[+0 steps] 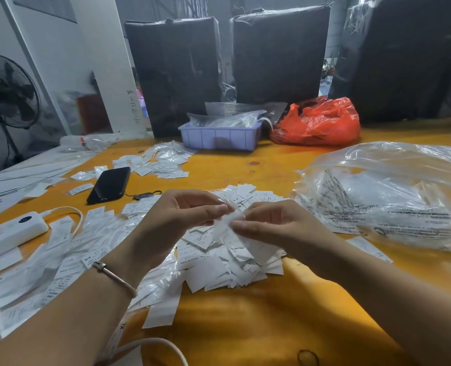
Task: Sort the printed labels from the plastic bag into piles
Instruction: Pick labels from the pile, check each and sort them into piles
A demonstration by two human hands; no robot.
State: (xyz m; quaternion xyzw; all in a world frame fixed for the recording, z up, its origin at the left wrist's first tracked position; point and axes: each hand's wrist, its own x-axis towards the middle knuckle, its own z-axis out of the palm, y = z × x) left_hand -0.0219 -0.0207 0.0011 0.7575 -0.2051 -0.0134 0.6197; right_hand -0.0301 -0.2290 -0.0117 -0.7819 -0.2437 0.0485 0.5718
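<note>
Labels point(227, 249) lie heaped in the middle of the table point(271, 326), with more spread on the left. Left hand point(182, 215) and right hand point(266, 223) pinch one label point(225, 223) together. I judge sorting is far from finished; the plastic bag point(390, 194) looks still quite full.

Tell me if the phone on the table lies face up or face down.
Cannot tell. The black phone lies flat beside scattered labels, its dark upper side showing no clear screen or camera.

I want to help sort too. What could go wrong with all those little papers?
The label pinched between the left hand and right hand is blurred, so its size may be misread. The piles lie close together and might mix. If the fan runs, loose labels could blow off the table.
</note>
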